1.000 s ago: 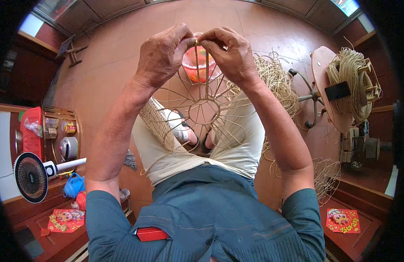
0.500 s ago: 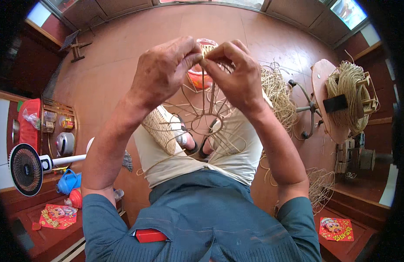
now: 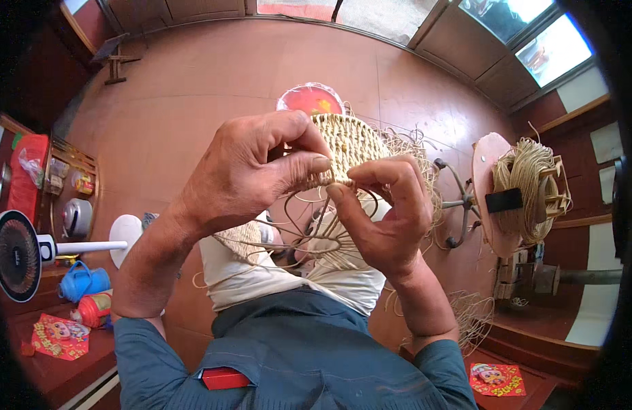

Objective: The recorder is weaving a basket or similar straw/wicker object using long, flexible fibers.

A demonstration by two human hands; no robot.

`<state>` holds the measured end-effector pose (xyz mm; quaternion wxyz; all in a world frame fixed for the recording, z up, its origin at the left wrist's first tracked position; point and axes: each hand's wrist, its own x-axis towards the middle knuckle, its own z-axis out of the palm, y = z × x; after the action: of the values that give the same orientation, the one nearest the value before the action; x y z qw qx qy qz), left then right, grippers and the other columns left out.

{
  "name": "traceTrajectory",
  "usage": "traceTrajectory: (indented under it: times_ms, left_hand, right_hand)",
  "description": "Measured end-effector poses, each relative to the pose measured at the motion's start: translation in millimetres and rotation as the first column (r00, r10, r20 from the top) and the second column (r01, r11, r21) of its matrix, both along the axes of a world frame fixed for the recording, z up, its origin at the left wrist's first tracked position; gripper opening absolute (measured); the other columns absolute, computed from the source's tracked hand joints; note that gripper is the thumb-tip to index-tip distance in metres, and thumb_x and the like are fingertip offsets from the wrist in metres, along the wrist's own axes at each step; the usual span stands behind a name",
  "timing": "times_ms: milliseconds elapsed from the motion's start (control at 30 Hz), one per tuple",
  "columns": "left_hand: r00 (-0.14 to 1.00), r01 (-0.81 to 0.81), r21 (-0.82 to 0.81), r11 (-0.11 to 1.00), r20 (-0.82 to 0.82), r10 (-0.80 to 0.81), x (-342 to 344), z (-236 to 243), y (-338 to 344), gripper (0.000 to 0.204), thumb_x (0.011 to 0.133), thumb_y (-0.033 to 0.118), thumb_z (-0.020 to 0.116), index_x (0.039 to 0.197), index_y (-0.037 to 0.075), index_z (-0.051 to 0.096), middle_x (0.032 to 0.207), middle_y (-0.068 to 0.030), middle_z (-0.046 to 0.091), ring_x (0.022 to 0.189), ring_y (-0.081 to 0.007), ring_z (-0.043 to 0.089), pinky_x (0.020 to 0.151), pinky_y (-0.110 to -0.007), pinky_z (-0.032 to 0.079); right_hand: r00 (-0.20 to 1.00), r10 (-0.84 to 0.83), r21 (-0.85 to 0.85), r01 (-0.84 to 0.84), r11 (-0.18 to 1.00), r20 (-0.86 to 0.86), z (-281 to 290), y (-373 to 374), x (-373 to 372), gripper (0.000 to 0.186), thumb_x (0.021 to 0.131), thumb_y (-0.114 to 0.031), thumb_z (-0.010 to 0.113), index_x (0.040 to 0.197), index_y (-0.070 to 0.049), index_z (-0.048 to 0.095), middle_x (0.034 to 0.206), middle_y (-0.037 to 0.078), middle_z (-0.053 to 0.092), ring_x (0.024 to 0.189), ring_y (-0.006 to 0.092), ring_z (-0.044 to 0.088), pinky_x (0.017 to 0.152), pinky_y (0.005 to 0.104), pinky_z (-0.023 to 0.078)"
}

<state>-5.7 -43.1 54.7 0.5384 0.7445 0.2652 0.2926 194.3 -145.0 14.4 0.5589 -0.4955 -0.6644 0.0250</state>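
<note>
My left hand [image 3: 241, 167] pinches the lower edge of a round, woven straw-coloured cord piece [image 3: 350, 140] held up in front of me. My right hand [image 3: 391, 212] grips the same edge just to the right, its thumb pressing from below. Under that edge hang a wire frame with thin spokes [image 3: 336, 242] and loops of cord, over my lap. Part of another woven section [image 3: 230, 239] lies by my left thigh, partly hidden behind my left hand.
Behind the piece sits a red bucket [image 3: 309, 96]. To the right are loose cord [image 3: 408, 137], a round board [image 3: 487, 198] with a coil [image 3: 528, 171] and a black phone [image 3: 504, 199]. At left stand a fan [image 3: 15, 253], shelf [image 3: 77, 198] and blue jug [image 3: 84, 280].
My hands have come down and closer. The woven piece has tipped up into view above the spokes, still pinched by both hands. The view has tilted, showing more windows.
</note>
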Motion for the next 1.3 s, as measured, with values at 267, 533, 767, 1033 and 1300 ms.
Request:
traceTrajectory:
  times_ms: [267, 533, 767, 1033, 1300]
  left_hand:
    - [0.995, 0.099, -0.077, 0.992, -0.014, -0.100, 6, 0, 24, 0.006, 0.102, 0.006, 0.075, 0.101, 0.000, 0.073, 0.085, 0.0035, 0.069, 0.078, -0.0026, 0.061, 0.068, -0.023, 0.049]
    - [0.988, 0.126, 0.167, 0.978, -0.105, -0.109, 14, 2, 47, 0.008, 0.095, 0.006, 0.077, 0.095, -0.001, 0.074, 0.081, -0.0029, 0.070, 0.078, -0.0085, 0.064, 0.071, -0.029, 0.052]
    - [0.988, 0.106, 0.211, 0.972, -0.129, -0.079, 11, 6, 47, 0.009, 0.092, 0.007, 0.079, 0.093, -0.001, 0.074, 0.080, -0.0063, 0.070, 0.078, -0.0122, 0.066, 0.072, -0.031, 0.053]
    - [0.973, -0.217, 0.707, 0.673, 0.102, 0.206, 4, -9, 44, 0.013, 0.088, 0.006, 0.080, 0.100, 0.006, 0.075, 0.099, -0.0067, 0.070, 0.099, -0.0214, 0.067, 0.090, -0.038, 0.052]
    - [0.996, 0.042, 0.642, 0.765, 0.036, -0.084, -19, -18, 21, 0.041, 0.072, 0.012, 0.094, 0.110, 0.015, 0.080, 0.107, -0.0055, 0.070, 0.101, -0.0271, 0.064, 0.091, -0.041, 0.049]
  right_hand:
    - [0.999, 0.027, -0.073, -0.026, 0.997, 0.017, 8, -3, 6, 0.027, 0.081, 0.000, 0.093, 0.104, -0.004, 0.079, 0.092, 0.005, 0.071, 0.079, 0.0133, 0.069, 0.066, 0.0275, 0.059]
    - [0.994, 0.038, -0.135, -0.024, 0.991, 0.104, 18, -7, 8, 0.033, 0.075, 0.002, 0.095, 0.105, -0.007, 0.083, 0.090, 0.005, 0.076, 0.078, 0.0174, 0.068, 0.068, 0.0307, 0.056]
    - [0.971, 0.040, -0.122, -0.011, 0.992, 0.235, 26, -4, 9, 0.033, 0.073, 0.001, 0.095, 0.103, -0.009, 0.085, 0.087, 0.004, 0.073, 0.077, 0.0166, 0.066, 0.066, 0.0304, 0.054]
    - [0.971, 0.032, -0.122, -0.003, 0.993, 0.237, 25, -3, 7, 0.030, 0.073, 0.000, 0.096, 0.100, -0.009, 0.085, 0.086, 0.004, 0.070, 0.077, 0.0158, 0.065, 0.064, 0.0297, 0.053]
    - [0.977, 0.059, -0.103, -0.039, 0.994, 0.203, 20, 0, 9, 0.031, 0.072, 0.000, 0.095, 0.100, -0.008, 0.085, 0.086, 0.004, 0.069, 0.077, 0.0159, 0.065, 0.063, 0.0297, 0.053]
